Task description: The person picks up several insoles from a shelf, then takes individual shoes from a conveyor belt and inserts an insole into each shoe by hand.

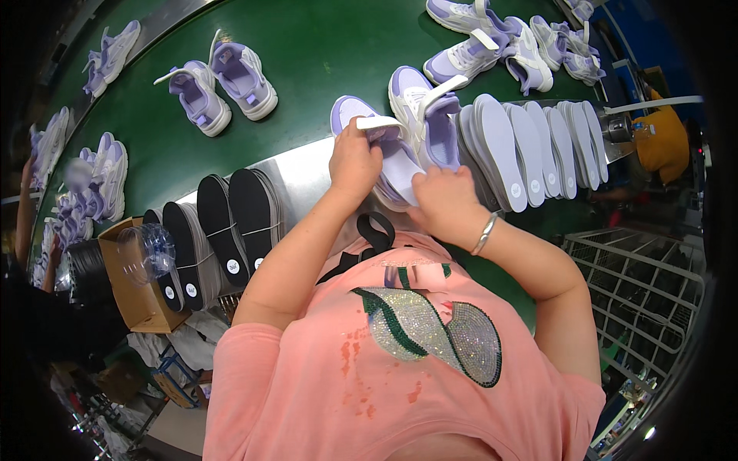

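A white and lavender sneaker (350, 111) lies in front of me with its toe pointing away. My left hand (355, 165) is closed on its upper, beside the raised white strap. A pale lavender insole (400, 170) shows in the shoe's opening. My right hand (447, 201) is closed at the heel end, its thumb side against the insole; its fingertips are partly hidden. Just right of this shoe stands its matching sneaker (407, 84), strap up, close to my right fingers.
Stacks of pale lavender insoles (498, 150) line the metal ledge on the right, black insoles (244, 211) on the left. More sneakers (244, 81) stand on the green belt (315, 46). A cardboard box (127, 269) is at left, a wire rack (638, 284) at right.
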`<state>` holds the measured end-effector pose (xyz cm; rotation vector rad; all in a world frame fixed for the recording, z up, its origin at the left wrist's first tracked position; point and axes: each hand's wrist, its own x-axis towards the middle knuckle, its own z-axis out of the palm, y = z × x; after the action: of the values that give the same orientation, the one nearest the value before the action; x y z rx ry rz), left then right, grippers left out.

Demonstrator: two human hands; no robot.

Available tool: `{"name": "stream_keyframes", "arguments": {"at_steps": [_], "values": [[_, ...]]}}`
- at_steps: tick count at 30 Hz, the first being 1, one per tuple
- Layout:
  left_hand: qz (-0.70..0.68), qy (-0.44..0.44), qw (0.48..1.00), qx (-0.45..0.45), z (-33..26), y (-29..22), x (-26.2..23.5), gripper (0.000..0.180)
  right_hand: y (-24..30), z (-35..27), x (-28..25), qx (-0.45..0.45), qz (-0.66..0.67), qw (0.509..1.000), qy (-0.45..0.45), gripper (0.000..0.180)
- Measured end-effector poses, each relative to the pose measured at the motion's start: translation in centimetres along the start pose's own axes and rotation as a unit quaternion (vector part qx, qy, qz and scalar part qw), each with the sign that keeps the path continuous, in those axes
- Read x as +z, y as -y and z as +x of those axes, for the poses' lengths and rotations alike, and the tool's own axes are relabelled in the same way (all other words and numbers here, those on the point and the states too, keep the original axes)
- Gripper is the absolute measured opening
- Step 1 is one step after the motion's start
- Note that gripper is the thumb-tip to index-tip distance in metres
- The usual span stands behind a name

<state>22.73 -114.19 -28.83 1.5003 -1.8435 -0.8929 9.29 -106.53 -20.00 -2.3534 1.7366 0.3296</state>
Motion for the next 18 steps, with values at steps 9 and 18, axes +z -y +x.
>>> {"name": "stream_keyframes", "arguments": {"at_steps": [9,18], "values": [[-0.143,0.021,0.989,0.002,-0.6,0.7,-0.3,0.042,0.8,3.9,3.0,-0.103,0.038,0.992,-0.067,0.01],[-0.135,0.047,0.987,-0.07,-1.2,0.8,-0.7,0.052,0.4,7.8,4.1,-0.062,0.088,0.986,0.127,0.016]]}}
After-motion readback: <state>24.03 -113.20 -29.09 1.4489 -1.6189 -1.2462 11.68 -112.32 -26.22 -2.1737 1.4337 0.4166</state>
